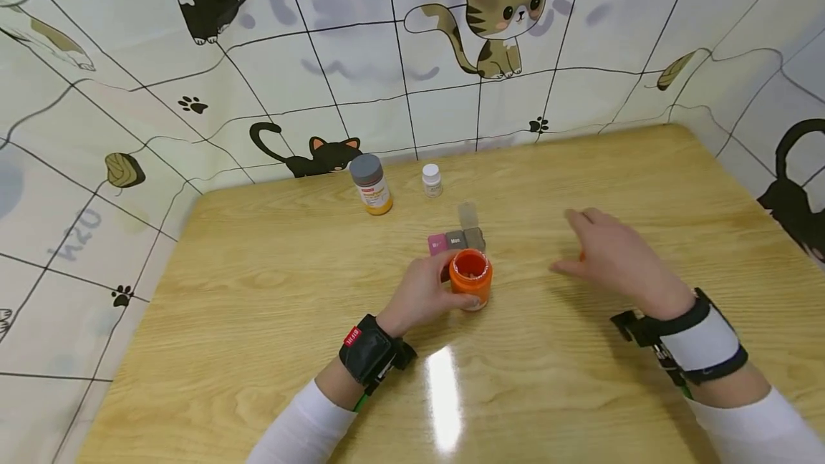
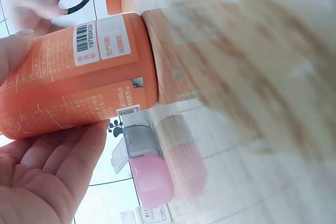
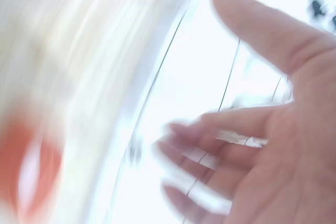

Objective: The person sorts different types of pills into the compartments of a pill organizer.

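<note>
My left hand (image 1: 419, 293) grips an uncapped orange bottle (image 1: 480, 291), its thumb and fingers round the sides. The bottle stands upright on the table, mouth up, with small pieces visible inside. In the left wrist view, printed labels and a barcode show on the orange bottle (image 2: 79, 77). Just behind it sits a pill organizer (image 1: 455, 238) with pink and grey compartments; one translucent lid (image 1: 468, 215) is raised. To the right, my right hand (image 1: 621, 260) hovers over the table, fingers spread and holding nothing. A blurred orange cap (image 3: 31, 166) lies on the table near it, mostly hidden in the head view.
Toward the back of the wooden table (image 1: 290, 271) stand a grey-lidded bottle (image 1: 371, 185) with a yellow base and a small white bottle (image 1: 432, 180). A white cat-patterned sheet (image 1: 361, 77) rises behind the table and along both sides.
</note>
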The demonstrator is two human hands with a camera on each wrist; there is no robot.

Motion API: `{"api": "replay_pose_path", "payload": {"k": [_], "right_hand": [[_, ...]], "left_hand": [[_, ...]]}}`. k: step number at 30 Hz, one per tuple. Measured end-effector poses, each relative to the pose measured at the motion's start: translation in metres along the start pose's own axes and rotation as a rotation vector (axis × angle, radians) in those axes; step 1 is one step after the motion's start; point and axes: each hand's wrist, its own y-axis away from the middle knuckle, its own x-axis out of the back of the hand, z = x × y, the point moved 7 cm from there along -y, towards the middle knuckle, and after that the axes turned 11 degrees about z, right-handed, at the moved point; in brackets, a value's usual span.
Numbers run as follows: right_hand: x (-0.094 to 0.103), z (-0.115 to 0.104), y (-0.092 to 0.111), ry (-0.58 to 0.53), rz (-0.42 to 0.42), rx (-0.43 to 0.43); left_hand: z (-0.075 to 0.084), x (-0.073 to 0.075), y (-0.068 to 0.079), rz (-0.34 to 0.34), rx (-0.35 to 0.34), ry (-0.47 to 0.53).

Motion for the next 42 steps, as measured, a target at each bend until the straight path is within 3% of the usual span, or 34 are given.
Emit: {"api": "replay_pose_path", "payload": {"k": [3,5,10,13,18,20,23,25,27,33,37,42], "right_hand": [[-0.014,-0.048,-0.002,-0.237,0.006,0.171],[-0.029,-0.069,-0.002,-0.383,-0.003,0.230],[-0.048,-0.083,-0.003,-0.568,0.107,0.219],[-0.051,-0.082,-0.004,-0.589,0.157,0.179],[-0.054,-0.082,-0.005,-0.611,0.131,0.129],[-0.054,-0.082,-0.005,-0.616,0.114,0.116],[-0.055,-0.082,-0.006,-0.614,0.098,0.095],[-0.056,-0.081,-0.006,-0.607,0.094,0.087],[-0.057,-0.081,-0.005,-0.609,0.089,0.082],[-0.061,-0.082,-0.006,-0.620,0.081,0.082],[-0.059,-0.083,-0.006,-0.623,0.085,0.085],[-0.056,-0.084,-0.007,-0.617,0.092,0.092]], "left_hand": [[0.001,0.000,-0.001,0.006,-0.002,-0.002],[0.002,0.000,-0.001,0.000,-0.007,-0.005],[0.007,-0.003,-0.003,-0.023,-0.026,-0.028],[0.006,-0.004,-0.004,-0.070,-0.013,-0.031],[-0.004,0.005,-0.010,-0.216,0.048,-0.118],[-0.010,0.016,-0.018,-0.201,0.077,-0.199],[-0.021,0.032,-0.035,-0.116,0.107,-0.349],[-0.030,0.034,-0.044,-0.084,0.111,-0.450],[-0.039,0.030,-0.052,-0.095,0.106,-0.516],[-0.044,0.016,-0.059,-0.145,0.048,-0.562],[-0.039,0.016,-0.059,-0.132,0.020,-0.551],[-0.037,0.020,-0.061,-0.122,0.035,-0.533]]}}
